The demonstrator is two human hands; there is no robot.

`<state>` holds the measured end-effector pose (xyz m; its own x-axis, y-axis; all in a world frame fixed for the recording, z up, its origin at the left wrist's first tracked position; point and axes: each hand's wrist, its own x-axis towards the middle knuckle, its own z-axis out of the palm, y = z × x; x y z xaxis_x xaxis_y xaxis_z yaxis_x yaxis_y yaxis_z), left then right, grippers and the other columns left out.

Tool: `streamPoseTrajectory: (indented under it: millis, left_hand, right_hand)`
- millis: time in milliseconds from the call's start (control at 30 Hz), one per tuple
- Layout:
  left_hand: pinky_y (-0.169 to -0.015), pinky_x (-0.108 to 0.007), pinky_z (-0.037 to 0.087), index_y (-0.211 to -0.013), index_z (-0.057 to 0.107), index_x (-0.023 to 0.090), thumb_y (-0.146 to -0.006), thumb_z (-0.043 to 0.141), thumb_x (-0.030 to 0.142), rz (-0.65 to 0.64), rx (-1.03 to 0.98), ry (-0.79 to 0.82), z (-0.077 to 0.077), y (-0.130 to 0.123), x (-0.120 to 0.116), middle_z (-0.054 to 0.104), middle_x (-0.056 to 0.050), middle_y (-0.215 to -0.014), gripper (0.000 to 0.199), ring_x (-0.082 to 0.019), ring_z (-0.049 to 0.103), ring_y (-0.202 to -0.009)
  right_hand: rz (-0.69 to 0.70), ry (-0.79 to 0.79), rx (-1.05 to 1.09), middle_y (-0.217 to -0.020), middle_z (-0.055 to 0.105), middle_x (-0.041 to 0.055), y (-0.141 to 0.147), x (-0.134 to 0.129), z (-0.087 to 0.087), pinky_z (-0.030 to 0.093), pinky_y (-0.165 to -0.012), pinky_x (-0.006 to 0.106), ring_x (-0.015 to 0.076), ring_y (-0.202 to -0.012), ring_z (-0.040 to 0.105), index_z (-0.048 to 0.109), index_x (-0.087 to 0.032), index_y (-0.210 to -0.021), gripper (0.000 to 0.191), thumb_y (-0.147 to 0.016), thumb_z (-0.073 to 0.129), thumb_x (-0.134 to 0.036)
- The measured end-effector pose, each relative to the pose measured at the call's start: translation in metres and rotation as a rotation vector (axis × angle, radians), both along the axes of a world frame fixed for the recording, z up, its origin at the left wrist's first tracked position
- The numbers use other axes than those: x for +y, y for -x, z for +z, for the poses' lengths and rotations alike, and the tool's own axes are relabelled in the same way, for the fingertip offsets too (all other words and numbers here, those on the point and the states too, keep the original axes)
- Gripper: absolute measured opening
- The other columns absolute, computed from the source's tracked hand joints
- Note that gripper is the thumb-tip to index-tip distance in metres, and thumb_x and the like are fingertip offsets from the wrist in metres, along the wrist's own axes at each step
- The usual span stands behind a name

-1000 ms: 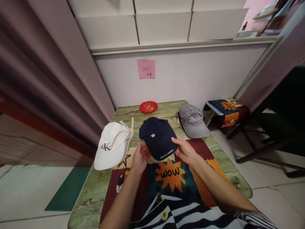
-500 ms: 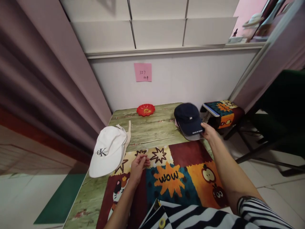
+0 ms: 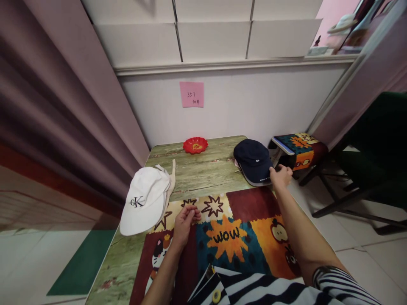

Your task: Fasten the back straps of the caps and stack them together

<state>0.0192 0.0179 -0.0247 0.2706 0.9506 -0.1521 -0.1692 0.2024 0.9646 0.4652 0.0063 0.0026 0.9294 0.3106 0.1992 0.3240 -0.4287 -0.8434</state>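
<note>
Navy cap [image 3: 252, 157] at the table's far right, over a grey brim [image 3: 257, 184] mostly hidden beneath; small brim lettering partly covered by the right hand [image 3: 281, 175]. Thumb side touching the brim, pinch or looser contact impossible to tell. Left hand [image 3: 187, 217] empty, partly open, fingers loosely curled above the "WOW" mat [image 3: 251, 203]. White "CK" cap [image 3: 144, 195] at left, red dish [image 3: 195, 145] farther back on the green wood-look table [image 3: 206, 169]. Beyond, pink note [image 3: 191, 94] on pale wall, mauve curtain [image 3: 92, 97], dark chair [image 3: 375, 144] cut off.
</note>
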Motion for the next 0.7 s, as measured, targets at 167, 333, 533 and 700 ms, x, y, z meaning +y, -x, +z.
streamPoseTrajectory:
  millis: [167, 333, 533, 700]
  left_hand:
    - [-0.071, -0.028, 0.058, -0.098, 0.065, 0.016, -0.08, 0.074, 0.044, -0.011, 0.015, -0.01, 0.003, -0.001, -0.003, 0.072, -0.004, -0.083, 0.035, -0.014, 0.068, -0.071]
    - [-0.072, -0.029, 0.057, -0.099, 0.064, 0.017, -0.079, 0.074, 0.044, -0.016, 0.029, -0.014, 0.007, -0.003, -0.005, 0.072, -0.004, -0.084, 0.035, -0.015, 0.067, -0.071]
    - [-0.07, -0.032, 0.056, -0.094, 0.064, 0.017, -0.075, 0.074, 0.047, 0.013, 0.051, 0.0, 0.013, -0.009, -0.013, 0.071, -0.004, -0.08, 0.037, -0.016, 0.067, -0.067]
    - [-0.064, -0.031, 0.053, -0.092, 0.063, 0.016, -0.076, 0.072, 0.048, -0.046, 0.076, 0.021, 0.018, -0.005, -0.014, 0.069, -0.005, -0.077, 0.037, -0.015, 0.064, -0.062]
  right_hand:
    - [0.07, 0.246, -0.378, -0.158, 0.029, 0.0275, 0.023, 0.01, 0.009, 0.015, -0.117, 0.062, 0.0405, -0.147, 0.023, 0.032, -0.009, -0.152, 0.092, -0.084, 0.053, -0.067]
    - [0.321, 0.45, -0.315, -0.153, 0.034, 0.0327, 0.029, 0.02, -0.003, 0.028, -0.113, 0.056, 0.0428, -0.141, 0.033, 0.024, 0.0, -0.154, 0.118, -0.073, 0.059, -0.078]
    - [0.339, 0.351, -0.335, -0.149, 0.037, 0.0363, 0.022, 0.014, -0.018, 0.031, -0.108, 0.06, 0.0475, -0.136, 0.038, 0.027, 0.0, -0.152, 0.123, -0.067, 0.065, -0.081]
    - [0.224, 0.297, -0.426, -0.149, 0.036, 0.0384, 0.042, 0.006, -0.008, 0.015, -0.112, 0.071, 0.0524, -0.14, 0.032, 0.026, 0.001, -0.153, 0.119, -0.071, 0.063, -0.078]
